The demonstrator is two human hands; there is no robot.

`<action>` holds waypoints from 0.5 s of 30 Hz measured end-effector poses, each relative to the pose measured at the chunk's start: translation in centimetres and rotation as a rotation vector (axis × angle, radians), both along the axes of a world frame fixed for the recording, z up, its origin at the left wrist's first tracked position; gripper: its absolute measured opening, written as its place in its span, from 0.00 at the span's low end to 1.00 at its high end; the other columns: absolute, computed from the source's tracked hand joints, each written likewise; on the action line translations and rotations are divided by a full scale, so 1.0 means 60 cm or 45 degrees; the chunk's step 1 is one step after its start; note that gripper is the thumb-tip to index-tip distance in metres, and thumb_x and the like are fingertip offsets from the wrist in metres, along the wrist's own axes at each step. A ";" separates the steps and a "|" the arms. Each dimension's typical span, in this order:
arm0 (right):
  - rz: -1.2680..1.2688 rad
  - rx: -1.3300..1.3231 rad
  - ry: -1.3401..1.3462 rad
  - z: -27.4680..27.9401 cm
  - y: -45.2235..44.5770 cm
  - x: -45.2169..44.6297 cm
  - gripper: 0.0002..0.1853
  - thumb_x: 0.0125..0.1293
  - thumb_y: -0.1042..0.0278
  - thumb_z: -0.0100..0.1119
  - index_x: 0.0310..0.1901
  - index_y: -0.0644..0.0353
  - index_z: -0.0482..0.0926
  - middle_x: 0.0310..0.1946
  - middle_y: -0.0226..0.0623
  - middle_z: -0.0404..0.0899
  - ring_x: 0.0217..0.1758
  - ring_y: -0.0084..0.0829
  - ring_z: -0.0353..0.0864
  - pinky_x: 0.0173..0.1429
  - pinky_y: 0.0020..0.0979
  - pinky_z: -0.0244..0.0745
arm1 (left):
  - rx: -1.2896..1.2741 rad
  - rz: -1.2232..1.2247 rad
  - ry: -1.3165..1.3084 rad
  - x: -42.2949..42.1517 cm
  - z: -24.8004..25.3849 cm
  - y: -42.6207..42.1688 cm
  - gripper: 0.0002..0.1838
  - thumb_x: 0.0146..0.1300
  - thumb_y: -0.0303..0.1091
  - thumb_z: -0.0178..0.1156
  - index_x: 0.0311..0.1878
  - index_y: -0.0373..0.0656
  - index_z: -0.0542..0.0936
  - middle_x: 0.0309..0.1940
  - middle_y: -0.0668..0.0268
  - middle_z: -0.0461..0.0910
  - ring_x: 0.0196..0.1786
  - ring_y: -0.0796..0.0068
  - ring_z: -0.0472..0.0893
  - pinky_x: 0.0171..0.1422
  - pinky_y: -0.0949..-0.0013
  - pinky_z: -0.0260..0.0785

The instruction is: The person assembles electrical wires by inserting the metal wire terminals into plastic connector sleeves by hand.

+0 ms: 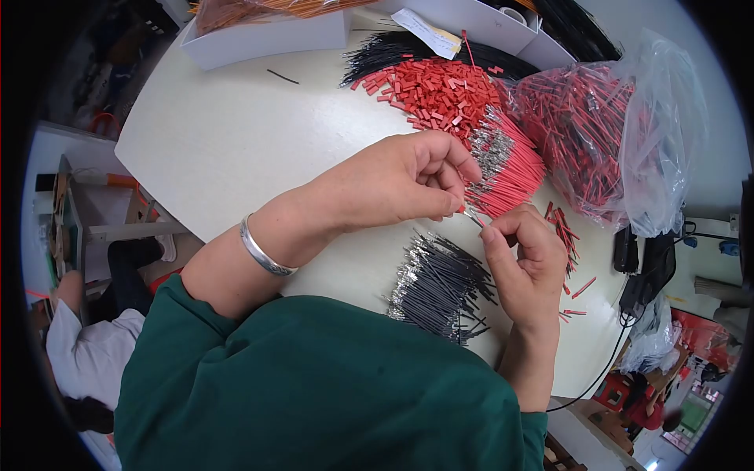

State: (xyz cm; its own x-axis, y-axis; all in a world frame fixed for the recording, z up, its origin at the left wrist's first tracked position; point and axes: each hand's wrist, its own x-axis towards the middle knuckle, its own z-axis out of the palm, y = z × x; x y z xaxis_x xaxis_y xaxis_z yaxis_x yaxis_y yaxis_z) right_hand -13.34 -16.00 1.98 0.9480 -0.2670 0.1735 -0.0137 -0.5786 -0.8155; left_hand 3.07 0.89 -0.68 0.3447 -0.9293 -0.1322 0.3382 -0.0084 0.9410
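Note:
My left hand (412, 177), with a silver bangle at the wrist, pinches a small red connector housing (461, 209) between thumb and forefinger. Opposite it, my right hand (528, 259) is closed on a thin wire (474, 218) whose tip meets or nearly meets the housing; the exact contact is too small to make out. Beyond the hands lies a heap of red housings (440, 90). Red wires with metal terminals (510, 169) lie bundled beside it. Nearer my body rests a pile of black wires with silvery terminals (440, 286).
A clear bag of red wires (581, 133) stands at the right. Black wires (393, 51) and a paper slip (426, 33) lie at the back, near a white box (267, 39). Short red wires (583, 287) are scattered at the right edge. Another person (94, 353) sits at the left.

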 end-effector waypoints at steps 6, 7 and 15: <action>-0.023 0.147 0.065 -0.002 0.002 -0.001 0.05 0.63 0.77 0.67 0.32 0.65 0.80 0.27 0.33 0.77 0.30 0.25 0.76 0.37 0.27 0.71 | 0.016 0.025 -0.030 -0.003 0.003 -0.001 0.18 0.67 0.24 0.67 0.58 0.40 0.77 0.40 0.72 0.82 0.44 0.84 0.80 0.53 0.75 0.75; -0.018 0.168 0.071 -0.002 0.002 -0.001 0.05 0.63 0.77 0.67 0.32 0.65 0.80 0.27 0.33 0.77 0.29 0.25 0.76 0.37 0.27 0.71 | 0.021 0.025 -0.034 -0.004 0.002 -0.001 0.18 0.67 0.24 0.67 0.58 0.41 0.77 0.40 0.72 0.82 0.44 0.85 0.80 0.53 0.75 0.75; 0.024 0.009 0.029 -0.002 0.003 -0.001 0.04 0.59 0.78 0.68 0.31 0.64 0.81 0.26 0.34 0.78 0.31 0.28 0.78 0.37 0.29 0.72 | 0.023 -0.005 -0.052 -0.006 0.001 -0.002 0.18 0.67 0.24 0.66 0.58 0.40 0.77 0.40 0.72 0.82 0.44 0.85 0.80 0.53 0.76 0.74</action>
